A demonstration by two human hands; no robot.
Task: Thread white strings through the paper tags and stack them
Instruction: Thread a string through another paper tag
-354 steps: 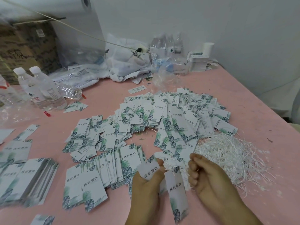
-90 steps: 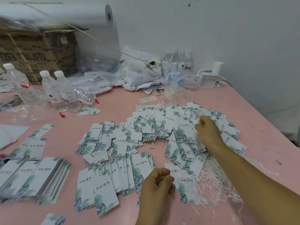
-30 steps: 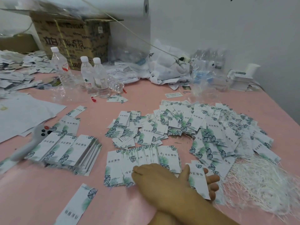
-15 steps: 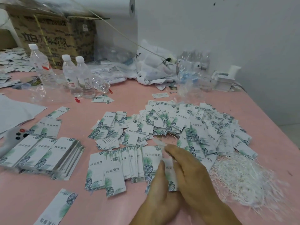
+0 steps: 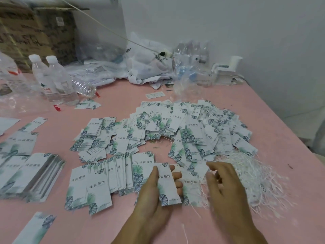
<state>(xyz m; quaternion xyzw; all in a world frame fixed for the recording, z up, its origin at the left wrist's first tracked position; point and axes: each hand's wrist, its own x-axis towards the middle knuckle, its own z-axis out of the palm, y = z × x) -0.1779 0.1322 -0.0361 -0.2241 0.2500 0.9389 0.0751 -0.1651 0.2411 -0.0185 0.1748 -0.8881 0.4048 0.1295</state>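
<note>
The left hand (image 5: 154, 192) is pinching a paper tag (image 5: 168, 184) between thumb and fingers while the right hand (image 5: 223, 184), fingers loosely curled and holding nothing, is hovering just beside the white strings (image 5: 255, 180), so picking one string looks next.

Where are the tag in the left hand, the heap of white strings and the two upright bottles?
tag (image 5: 168, 187): head view, middle of its printed face.
white strings (image 5: 249, 173): head view, centre of the heap.
upright bottles (image 5: 60, 83): head view, body of the right one.
</note>
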